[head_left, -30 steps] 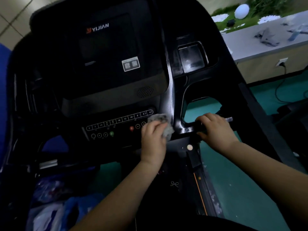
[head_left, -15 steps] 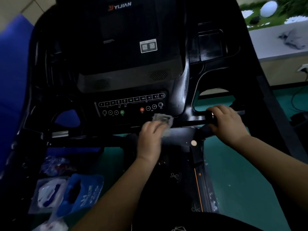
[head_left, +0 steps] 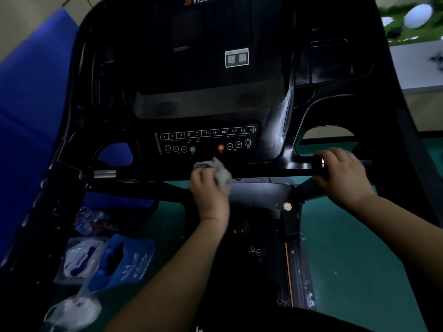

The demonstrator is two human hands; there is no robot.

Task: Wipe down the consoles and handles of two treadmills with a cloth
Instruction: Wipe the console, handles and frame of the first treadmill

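Note:
A black treadmill console (head_left: 208, 97) fills the upper view, with a row of lit buttons (head_left: 207, 137) along its lower panel. Below the buttons runs a black front handle bar (head_left: 268, 172). My left hand (head_left: 208, 188) grips a crumpled grey cloth (head_left: 221, 172) and presses it on the bar just under the red button. My right hand (head_left: 340, 173) is curled round the right end of the same bar.
Clear and blue plastic bags (head_left: 105, 262) lie on the floor at lower left beside the treadmill. A blue mat (head_left: 31, 97) stands at the left. The treadmill belt (head_left: 239, 271) runs below me. Green floor (head_left: 354, 259) spreads to the right.
My left hand has slid the cloth leftward, from the console's right edge down onto the bar below the buttons. My right hand stays gripping the bar. My view has shifted left and down.

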